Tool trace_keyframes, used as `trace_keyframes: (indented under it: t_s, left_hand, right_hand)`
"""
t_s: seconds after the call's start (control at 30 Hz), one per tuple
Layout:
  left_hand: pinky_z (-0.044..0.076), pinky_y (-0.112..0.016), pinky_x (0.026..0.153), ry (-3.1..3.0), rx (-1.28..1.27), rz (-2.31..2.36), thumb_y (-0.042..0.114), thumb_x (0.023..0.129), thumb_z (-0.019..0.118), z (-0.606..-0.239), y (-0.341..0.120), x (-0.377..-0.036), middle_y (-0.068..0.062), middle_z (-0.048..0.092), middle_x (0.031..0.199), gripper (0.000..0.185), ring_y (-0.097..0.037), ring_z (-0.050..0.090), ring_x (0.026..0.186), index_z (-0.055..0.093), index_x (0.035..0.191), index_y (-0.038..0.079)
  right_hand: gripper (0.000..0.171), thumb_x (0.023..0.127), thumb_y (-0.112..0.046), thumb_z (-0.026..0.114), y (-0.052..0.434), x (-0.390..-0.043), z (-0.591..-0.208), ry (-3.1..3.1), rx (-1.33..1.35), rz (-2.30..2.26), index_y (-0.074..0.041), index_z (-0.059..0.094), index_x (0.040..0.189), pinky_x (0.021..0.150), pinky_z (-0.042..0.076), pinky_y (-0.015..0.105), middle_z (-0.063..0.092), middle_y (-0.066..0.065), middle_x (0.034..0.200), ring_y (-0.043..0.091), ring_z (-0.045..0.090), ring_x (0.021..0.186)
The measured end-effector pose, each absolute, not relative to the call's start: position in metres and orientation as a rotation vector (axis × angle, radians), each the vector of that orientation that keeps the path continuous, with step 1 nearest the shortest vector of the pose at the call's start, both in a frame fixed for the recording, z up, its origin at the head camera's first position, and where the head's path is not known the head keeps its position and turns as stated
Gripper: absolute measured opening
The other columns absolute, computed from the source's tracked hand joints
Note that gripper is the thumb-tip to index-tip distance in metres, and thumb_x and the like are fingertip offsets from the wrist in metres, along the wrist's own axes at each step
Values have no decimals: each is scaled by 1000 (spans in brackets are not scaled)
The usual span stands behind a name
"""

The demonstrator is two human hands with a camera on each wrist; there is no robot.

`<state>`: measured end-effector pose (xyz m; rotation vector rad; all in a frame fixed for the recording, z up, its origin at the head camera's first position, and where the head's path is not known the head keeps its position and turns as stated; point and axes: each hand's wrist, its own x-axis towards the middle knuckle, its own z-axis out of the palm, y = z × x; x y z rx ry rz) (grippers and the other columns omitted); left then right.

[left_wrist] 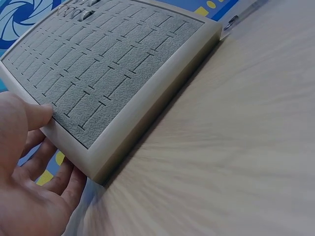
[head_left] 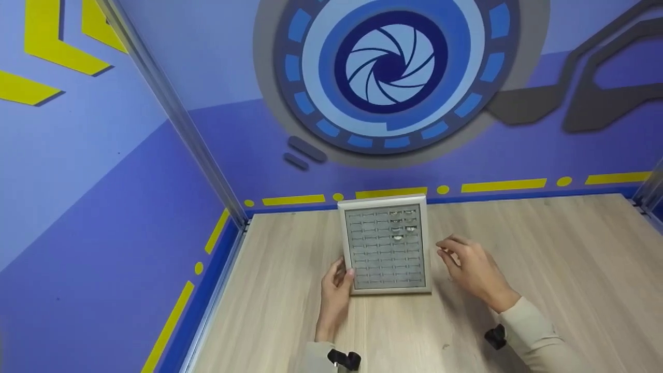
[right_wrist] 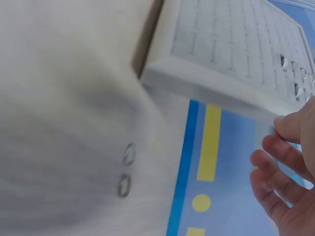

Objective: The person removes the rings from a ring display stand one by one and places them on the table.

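Observation:
A ring display tray [head_left: 384, 259] with a pale frame and a grey slotted pad stands tilted up on the table. My left hand [head_left: 335, 295] grips its lower left edge, thumb [left_wrist: 37, 115] over the front of the frame and the other fingers behind it. Several rings [head_left: 398, 228] sit in slots at the upper right of the pad. To the right of the tray is my right hand [head_left: 479, 269], fingers loosely bent, and no object shows between them. Two loose rings, one silvery ring [right_wrist: 129, 155] and one darker patterned ring [right_wrist: 124, 186], are on the table in the right wrist view.
The light wood table [head_left: 559, 269] reaches a blue and purple printed wall [head_left: 228, 155] behind the tray. A metal post [head_left: 171, 111] rises at the back left corner. Black straps with cameras [head_left: 344, 358] are on the wrists.

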<state>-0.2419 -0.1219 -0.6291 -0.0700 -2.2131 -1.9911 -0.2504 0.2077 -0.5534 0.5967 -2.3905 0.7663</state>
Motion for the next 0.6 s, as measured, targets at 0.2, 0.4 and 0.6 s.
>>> trace_keyframes:
  t_s: [0.2,0.4,0.6]
  left_hand:
    - [52,-44,114,-2225,-49,-1983,13,108,64,-626,-122,-242,-20,65,143,47,-36,64,133,53,152,0]
    - [54,-41,112,-2213,-57,-1976,14,108,65,-626,-121,-243,-22,65,143,47,-38,64,133,54,151,-1]
    - [52,-43,115,-2218,-42,-1969,16,109,64,-628,-121,-243,-20,64,145,47,-37,62,136,54,152,0]
  right_hand:
    - [20,89,3,84,191,-259,-543,-2293,623,813,-3,80,107,67,63,39,76,7,100,19,74,84]
    - [22,86,5,85,178,-267,-535,-2251,634,806,-5,79,104,64,59,35,73,4,101,17,70,82]
    - [22,84,8,86,163,-275,-532,-2199,661,798,-2,78,102,65,59,35,71,8,98,15,68,78]
